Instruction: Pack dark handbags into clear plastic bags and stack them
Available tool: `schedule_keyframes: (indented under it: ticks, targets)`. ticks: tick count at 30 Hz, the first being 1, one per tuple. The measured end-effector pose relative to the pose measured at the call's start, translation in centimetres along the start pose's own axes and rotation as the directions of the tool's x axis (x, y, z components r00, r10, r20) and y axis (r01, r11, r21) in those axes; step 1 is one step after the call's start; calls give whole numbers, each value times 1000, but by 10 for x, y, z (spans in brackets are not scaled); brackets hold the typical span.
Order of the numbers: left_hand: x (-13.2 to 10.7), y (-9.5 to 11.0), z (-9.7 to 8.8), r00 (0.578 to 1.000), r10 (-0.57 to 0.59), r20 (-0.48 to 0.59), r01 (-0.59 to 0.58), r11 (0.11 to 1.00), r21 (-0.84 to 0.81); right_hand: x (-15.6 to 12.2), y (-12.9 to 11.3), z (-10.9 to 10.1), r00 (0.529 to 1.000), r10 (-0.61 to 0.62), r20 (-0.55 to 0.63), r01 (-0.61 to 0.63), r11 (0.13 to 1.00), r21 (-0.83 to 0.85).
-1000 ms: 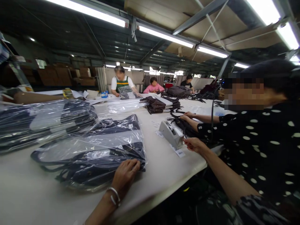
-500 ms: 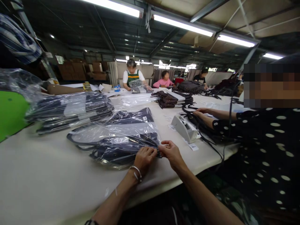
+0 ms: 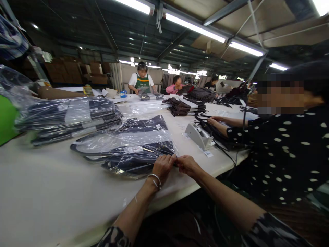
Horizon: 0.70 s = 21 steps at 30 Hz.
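Left hand (image 3: 163, 168) grips a wrapped bag's (image 3: 138, 149) corner at center; right hand (image 3: 189, 165) pinches beside it, fingers closed, contents hidden. A dispenser (image 3: 197, 136) stands right of center.

I can read no word with certainty; a short line of pale lettering crosses the chest of the green fabric apron with an orange-yellow band (image 3: 143, 85) worn opposite me, too small to spell out; a small white rectangular tag (image 3: 158, 126) shows on the navy bag in clear plastic (image 3: 142, 158) before me, and a white paper label with dark print (image 3: 208, 154) lies by the grey tape dispenser (image 3: 197, 136), both illegible.
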<state>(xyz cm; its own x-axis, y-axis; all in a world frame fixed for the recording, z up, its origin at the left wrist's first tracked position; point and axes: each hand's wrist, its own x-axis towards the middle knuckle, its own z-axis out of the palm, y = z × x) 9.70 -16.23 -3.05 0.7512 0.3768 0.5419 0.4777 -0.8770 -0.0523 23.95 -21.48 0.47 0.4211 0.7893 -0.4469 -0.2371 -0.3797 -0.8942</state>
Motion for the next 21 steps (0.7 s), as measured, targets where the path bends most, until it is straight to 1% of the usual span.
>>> schedule_keyframes:
  ticks: [3,5,7,9,13,16,17,19,21]
  targets:
    - [1,0,0,997,-5,75,7,1000,-28,-5,3,-2,991,135,3,-135,988,76]
    - [2,0,-3,993,-31,113,36,999,-41,-11,4,-4,982,188,19,-189,975,119]
    - [4,-1,-7,988,-59,141,66,996,-51,-17,5,-6,980,196,36,-199,966,162]
    - [7,-2,-14,983,-74,171,87,994,-66,-23,4,-6,985,166,45,-172,962,212]
    - [18,-8,-27,970,-94,223,122,986,-114,-29,2,0,996,81,28,-86,952,292]
    - [27,-12,-33,964,-121,236,157,977,-143,-30,4,7,999,-6,-33,17,943,331]
    - [29,-13,-34,962,-130,239,168,974,-149,-29,6,10,996,-50,-67,70,940,335]
    - [34,-15,-36,960,-142,241,182,971,-153,-26,11,15,970,-179,-164,221,932,288]
    - [38,-15,-37,960,-147,239,186,971,-152,-22,18,20,914,-310,-261,364,912,190]
